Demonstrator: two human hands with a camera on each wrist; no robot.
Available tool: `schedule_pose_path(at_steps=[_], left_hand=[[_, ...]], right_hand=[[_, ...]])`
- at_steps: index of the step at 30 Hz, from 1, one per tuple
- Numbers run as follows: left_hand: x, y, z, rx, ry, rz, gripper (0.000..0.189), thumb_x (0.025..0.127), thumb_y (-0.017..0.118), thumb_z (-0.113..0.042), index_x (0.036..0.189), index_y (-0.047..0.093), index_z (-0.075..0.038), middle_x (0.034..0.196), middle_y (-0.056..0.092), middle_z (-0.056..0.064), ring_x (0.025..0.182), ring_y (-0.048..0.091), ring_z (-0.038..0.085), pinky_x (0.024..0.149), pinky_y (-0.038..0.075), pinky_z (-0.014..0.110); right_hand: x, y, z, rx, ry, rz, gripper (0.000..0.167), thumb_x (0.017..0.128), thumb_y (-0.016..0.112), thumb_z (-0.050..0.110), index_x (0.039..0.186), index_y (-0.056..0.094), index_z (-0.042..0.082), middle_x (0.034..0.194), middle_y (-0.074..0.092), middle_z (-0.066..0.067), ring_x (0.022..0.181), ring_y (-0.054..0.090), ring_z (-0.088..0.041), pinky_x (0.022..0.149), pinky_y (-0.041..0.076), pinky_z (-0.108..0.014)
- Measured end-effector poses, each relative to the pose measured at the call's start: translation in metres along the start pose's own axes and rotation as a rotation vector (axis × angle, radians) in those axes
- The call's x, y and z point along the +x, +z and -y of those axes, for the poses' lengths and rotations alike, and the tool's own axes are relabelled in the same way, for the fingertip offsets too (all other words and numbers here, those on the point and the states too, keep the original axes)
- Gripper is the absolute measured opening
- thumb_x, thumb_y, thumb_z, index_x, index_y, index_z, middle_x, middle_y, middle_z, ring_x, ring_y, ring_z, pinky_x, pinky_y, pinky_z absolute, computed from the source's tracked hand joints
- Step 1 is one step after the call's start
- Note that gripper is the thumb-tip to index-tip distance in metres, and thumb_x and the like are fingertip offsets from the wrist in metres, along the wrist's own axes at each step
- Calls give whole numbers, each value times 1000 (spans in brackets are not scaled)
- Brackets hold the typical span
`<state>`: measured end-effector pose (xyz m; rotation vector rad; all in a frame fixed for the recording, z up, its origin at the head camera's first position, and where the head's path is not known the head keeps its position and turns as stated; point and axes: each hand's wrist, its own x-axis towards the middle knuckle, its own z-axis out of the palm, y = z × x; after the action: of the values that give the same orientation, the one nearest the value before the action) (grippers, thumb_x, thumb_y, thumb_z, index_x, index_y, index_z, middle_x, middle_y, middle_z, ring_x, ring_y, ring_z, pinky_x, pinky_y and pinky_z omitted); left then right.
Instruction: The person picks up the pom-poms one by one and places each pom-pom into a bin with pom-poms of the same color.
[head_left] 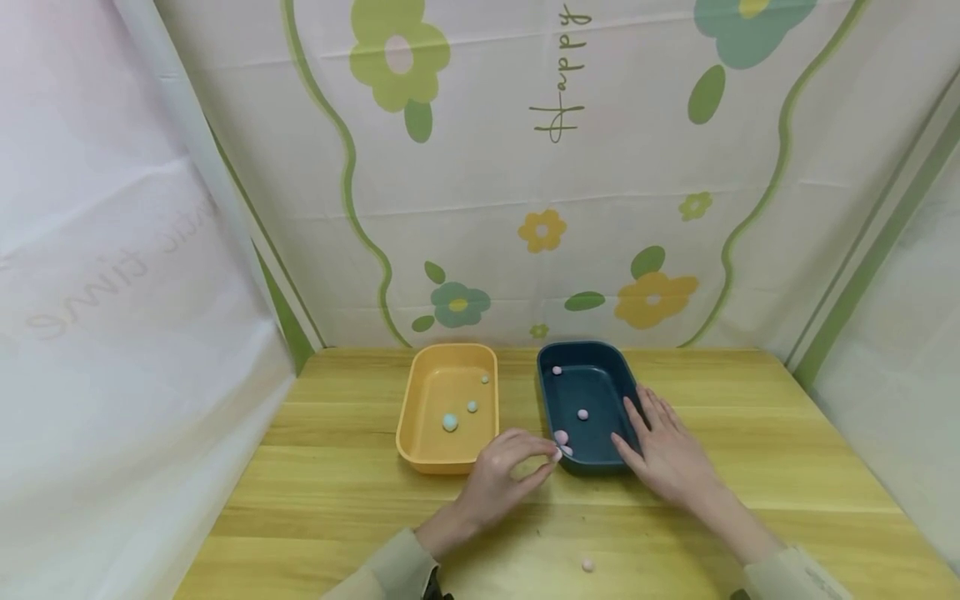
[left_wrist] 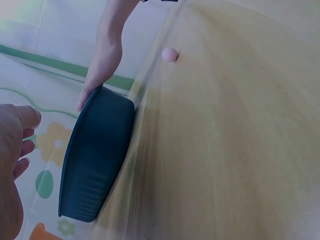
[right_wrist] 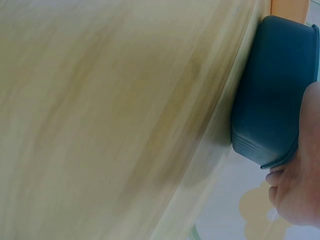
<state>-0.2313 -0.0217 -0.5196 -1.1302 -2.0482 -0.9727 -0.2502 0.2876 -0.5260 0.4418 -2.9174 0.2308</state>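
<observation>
In the head view, my left hand [head_left: 504, 471] is at the near left corner of a dark blue tray [head_left: 604, 467]. Its thumb and forefinger pinch a small pale pink ball [head_left: 557, 455]; the left wrist view does not show this ball. Close by, inside the tray, lies a larger pink ball [head_left: 561, 437]. Two other pink balls rest farther in, one [head_left: 582, 414] mid-floor and one [head_left: 557, 370] near the back. On the tray's right side rests my right hand [head_left: 666, 457], fingers spread at the rim. Both wrist views show the tray's outer wall.
To the left stands a yellow tray [head_left: 447, 468] with several light green balls, one of them [head_left: 450, 422] larger. A loose pink ball [head_left: 588, 565] lies on the wooden table [head_left: 322, 500] near its front. Behind the trays hangs a floral cloth [head_left: 465, 192].
</observation>
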Motion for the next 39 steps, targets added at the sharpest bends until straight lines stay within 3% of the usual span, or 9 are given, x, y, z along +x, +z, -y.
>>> schedule_pose_path(at_steps=[19, 29, 39], left_hand=[[26, 24, 7, -20, -30, 28, 18, 94, 88, -7, 111, 83, -9, 111, 85, 2, 108, 79, 13, 102, 59, 15], [37, 35, 11, 0, -37, 32, 21, 94, 88, -8, 114, 83, -10, 116, 85, 3, 113, 79, 13, 104, 60, 17], [42, 43, 19, -33, -85, 56, 19, 98, 85, -11, 117, 82, -9, 117, 84, 3, 110, 79, 15, 87, 64, 15]], right_hand=[[-2, 1, 3, -4, -20, -49, 75, 110, 61, 47, 160, 50, -8, 173, 35, -35, 161, 36, -53, 131, 35, -66], [-1, 1, 0, 8, -2, -2, 76, 112, 57, 48, 163, 44, -7, 176, 29, -34, 165, 30, -52, 133, 31, -67], [-2, -2, 2, -16, -10, -10, 75, 112, 58, 48, 162, 47, -7, 175, 32, -34, 164, 33, -52, 133, 32, -66]])
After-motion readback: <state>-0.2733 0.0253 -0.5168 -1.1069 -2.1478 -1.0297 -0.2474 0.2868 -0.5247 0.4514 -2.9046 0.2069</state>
